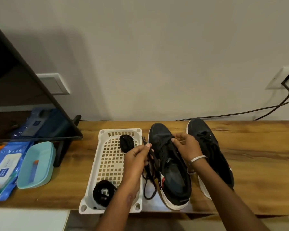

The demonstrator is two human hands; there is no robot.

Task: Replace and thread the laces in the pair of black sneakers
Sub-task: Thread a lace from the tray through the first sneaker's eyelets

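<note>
Wooden surface [240,147], plain wall behind. Left hand [137,157] pinches black lace [153,157]; right hand [185,145] pinches it at near sneaker [170,165] eyelets. Far sneaker [212,152], beyond right grip, appears laced. Roughly midway.

both forearms reach forward side by side; the left hand [137,155] is curled with fingertips pinched together, the right hand [186,145] is bent inward, its thumb and forefinger pinching, a pale band on the wrist

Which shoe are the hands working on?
The sneaker beside the white basket. Both hands, left and right, are at it; the other sneaker sits untouched on its far side.
</note>
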